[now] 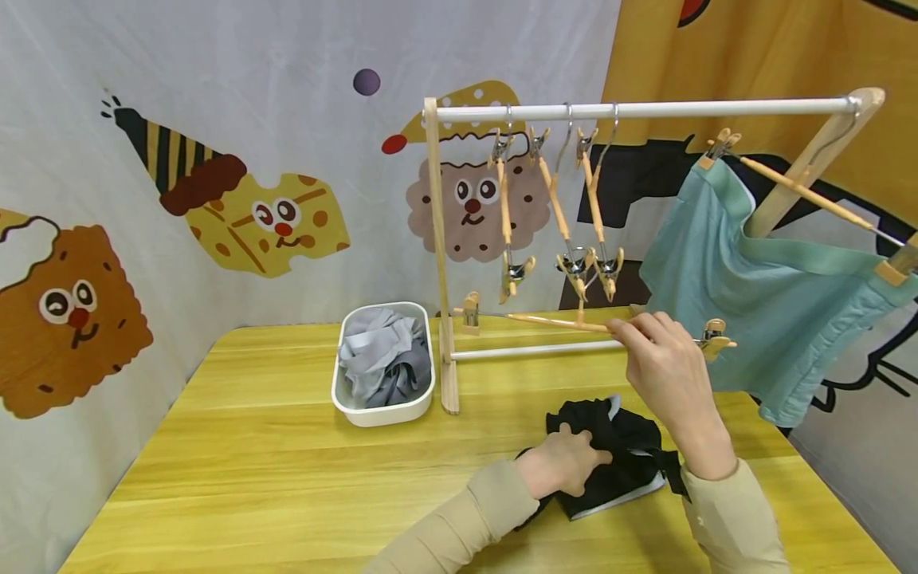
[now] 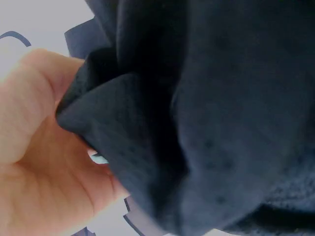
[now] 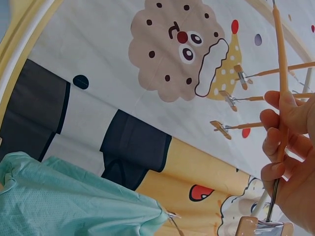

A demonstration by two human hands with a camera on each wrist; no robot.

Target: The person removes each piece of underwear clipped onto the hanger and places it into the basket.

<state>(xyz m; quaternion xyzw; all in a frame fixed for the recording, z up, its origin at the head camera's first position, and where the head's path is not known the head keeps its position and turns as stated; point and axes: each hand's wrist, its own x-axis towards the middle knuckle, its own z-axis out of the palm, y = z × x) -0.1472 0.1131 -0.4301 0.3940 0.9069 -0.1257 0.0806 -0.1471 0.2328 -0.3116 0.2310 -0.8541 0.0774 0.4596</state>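
My right hand grips the wooden bar of a clip hanger, held level in front of the rack; its fingers curl round the bar in the right wrist view. One wooden clip shows at the bar's end there. My left hand is down at a crumpled black garment with light grey edging on the table. Close up, folds of black cloth lie between the thumb and fingers of that hand, whose fingertips are partly hidden by the fabric.
A wooden rack with a white rail stands at the back, bearing several bare clip hangers. Teal shorts hang clipped at its right end. Left of the rack, a white basin holds grey cloth on the yellow wooden table.
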